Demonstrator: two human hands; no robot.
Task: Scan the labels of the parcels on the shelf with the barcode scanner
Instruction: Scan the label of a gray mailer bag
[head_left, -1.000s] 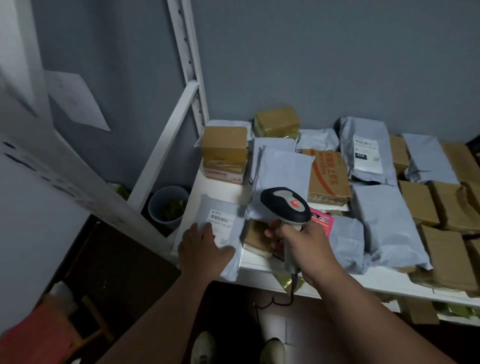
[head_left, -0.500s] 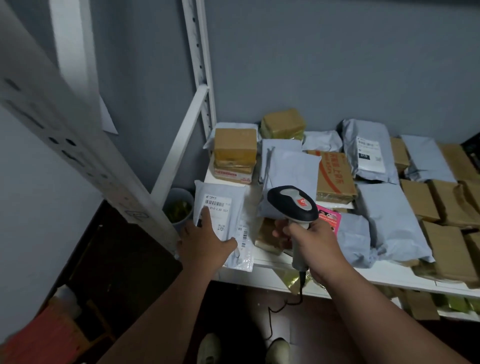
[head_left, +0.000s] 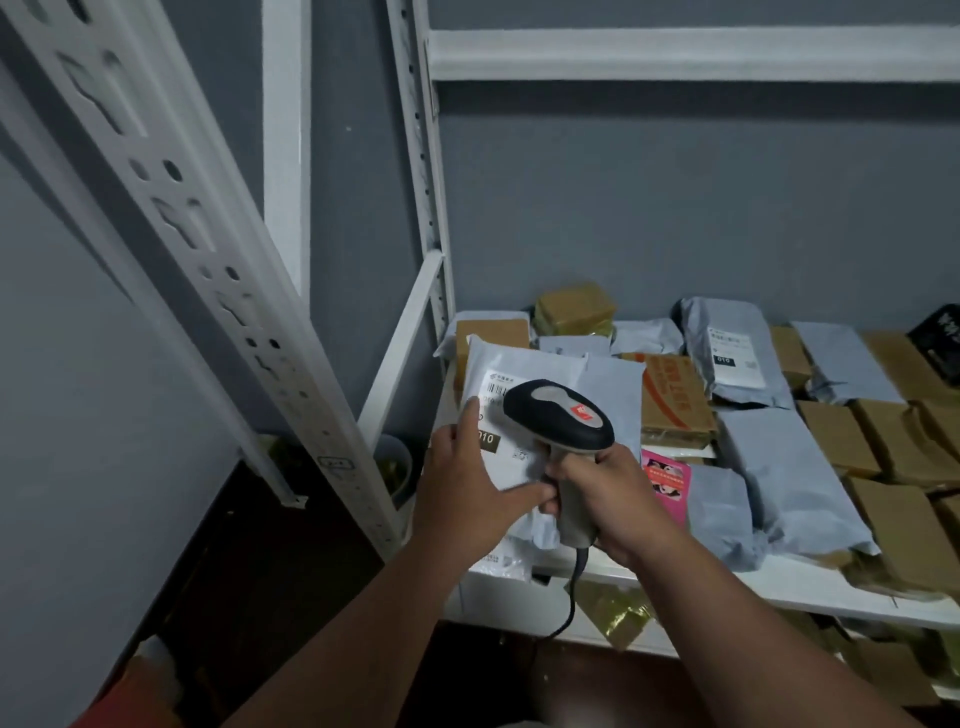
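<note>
Since a second ago we have tilted the grey parcel up at frame centre; our left hand grips its lower edge, soft and light, best held beside the label, while our right hand clamps the scanner over it

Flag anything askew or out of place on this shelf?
A flat white parcel at the front left of the shelf overhangs its edge under the left hand. The grey mailers and brown boxes lie at mixed angles, some overlapping. No visible damage or spills.
</note>
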